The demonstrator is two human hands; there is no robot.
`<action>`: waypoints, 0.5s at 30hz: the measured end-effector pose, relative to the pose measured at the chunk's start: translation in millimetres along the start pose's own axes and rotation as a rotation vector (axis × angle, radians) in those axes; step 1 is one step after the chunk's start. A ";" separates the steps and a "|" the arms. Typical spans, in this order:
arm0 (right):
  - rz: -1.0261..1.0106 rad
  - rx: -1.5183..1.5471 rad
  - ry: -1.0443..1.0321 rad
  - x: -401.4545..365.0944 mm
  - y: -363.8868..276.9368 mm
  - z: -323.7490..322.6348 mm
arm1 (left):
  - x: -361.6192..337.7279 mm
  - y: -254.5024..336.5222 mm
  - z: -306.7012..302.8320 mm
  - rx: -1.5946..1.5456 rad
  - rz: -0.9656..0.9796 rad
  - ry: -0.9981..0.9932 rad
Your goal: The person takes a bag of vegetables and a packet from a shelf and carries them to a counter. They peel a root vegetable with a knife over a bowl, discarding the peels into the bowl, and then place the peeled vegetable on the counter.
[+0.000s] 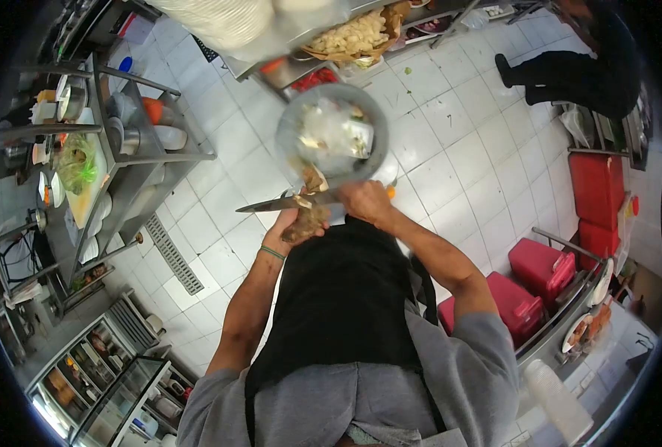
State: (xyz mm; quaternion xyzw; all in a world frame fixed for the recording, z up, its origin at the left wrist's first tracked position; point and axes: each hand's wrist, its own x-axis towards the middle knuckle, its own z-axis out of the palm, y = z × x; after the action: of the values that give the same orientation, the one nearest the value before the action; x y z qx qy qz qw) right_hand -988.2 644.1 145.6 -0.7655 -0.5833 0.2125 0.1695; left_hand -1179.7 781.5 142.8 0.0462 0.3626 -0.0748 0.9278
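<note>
My left hand [281, 232], with a green band at its wrist, is wrapped round a lumpy brown root vegetable [309, 223] whose exact kind I cannot make out. My right hand [366, 203] is closed on the handle of a large kitchen knife [270, 204]. The blade points left and crosses over the top of the vegetable. Just beyond the blade, a brown piece with pale flesh [314, 179] is at the near rim of a grey round bin [376, 123]. A cloudy plastic liner and pale scraps lie inside the bin.
A shelf at the top holds cut pale pieces [357, 36]. Metal racks [133, 160] with pots stand left. Red containers [541, 268] sit at right. Another person [577, 78] stands at upper right. A drain grate [174, 253] crosses the tiled floor.
</note>
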 end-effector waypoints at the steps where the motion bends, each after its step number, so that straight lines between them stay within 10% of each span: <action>1: 0.015 -0.013 -0.019 2.5 1.9 3.0 | -1.9 0.6 0.4 0.009 0.008 -0.006; 15: 0.126 0.001 0.035 8.6 23.0 0.3 | -24.6 11.2 18.6 0.075 -0.035 -0.057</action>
State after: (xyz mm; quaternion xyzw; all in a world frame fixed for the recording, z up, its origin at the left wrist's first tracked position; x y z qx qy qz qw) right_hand -967.5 646.4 132.6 -0.8042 -0.5308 0.2096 0.1663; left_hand -1183.2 792.6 173.5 0.0725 0.3337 -0.1060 0.9339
